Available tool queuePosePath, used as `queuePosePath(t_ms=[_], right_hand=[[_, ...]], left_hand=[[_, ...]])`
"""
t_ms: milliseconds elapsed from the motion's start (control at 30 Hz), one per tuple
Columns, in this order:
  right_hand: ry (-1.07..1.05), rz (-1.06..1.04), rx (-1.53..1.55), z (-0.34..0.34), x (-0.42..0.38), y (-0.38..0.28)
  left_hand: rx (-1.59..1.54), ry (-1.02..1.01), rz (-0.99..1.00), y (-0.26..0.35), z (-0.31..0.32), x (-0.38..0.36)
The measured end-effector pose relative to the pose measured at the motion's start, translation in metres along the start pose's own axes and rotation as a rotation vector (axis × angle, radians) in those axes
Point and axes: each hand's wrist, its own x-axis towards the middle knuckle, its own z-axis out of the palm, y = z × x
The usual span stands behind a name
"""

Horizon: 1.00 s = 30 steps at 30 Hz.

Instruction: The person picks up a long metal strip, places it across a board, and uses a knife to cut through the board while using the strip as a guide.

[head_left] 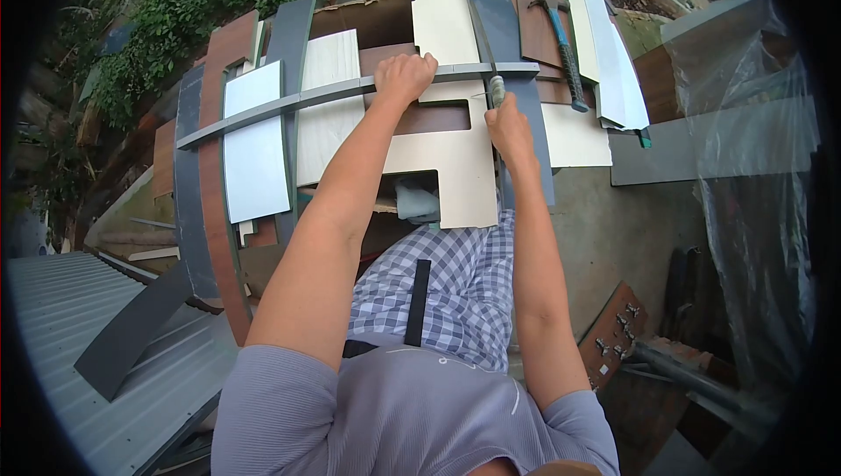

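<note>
A long grey metal bar (328, 92) lies crosswise over a pile of cut boards. My left hand (405, 78) is closed over it near the middle, pressing it against the boards. In my right hand (511, 132) is the pale handle of a hand saw (496, 91). Its long narrow blade points away from me and crosses the bar close to the right end. Under the saw runs a dark grey board (524, 139), beside a cream board with cut-outs (469, 174).
A claw hammer (565, 51) rests on boards to the right. White panels (254, 139) and brown strips (213, 169) lie left. Clear plastic sheeting (745, 126) hangs at right. Corrugated metal roofing (79, 327) is lower left, and a board with metal fittings (613, 333) lower right.
</note>
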Motion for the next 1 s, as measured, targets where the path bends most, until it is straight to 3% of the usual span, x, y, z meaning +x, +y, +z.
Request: queuePosePath(t_ms=[300, 700, 1000], right_hand=[[-0.075, 0.105, 0.036, -0.007, -0.091, 0.033], [0.027, -0.009, -0.005, 0.002, -0.003, 0.000], [-0.073, 0.114, 0.028, -0.010, -0.085, 0.027]], left_hand=[[-0.038, 0.009, 0.011, -0.004, 0.003, 0.001], [0.044, -0.003, 0.003, -0.001, 0.003, 0.002], [-0.025, -0.003, 0.024, -0.003, 0.005, 0.001]])
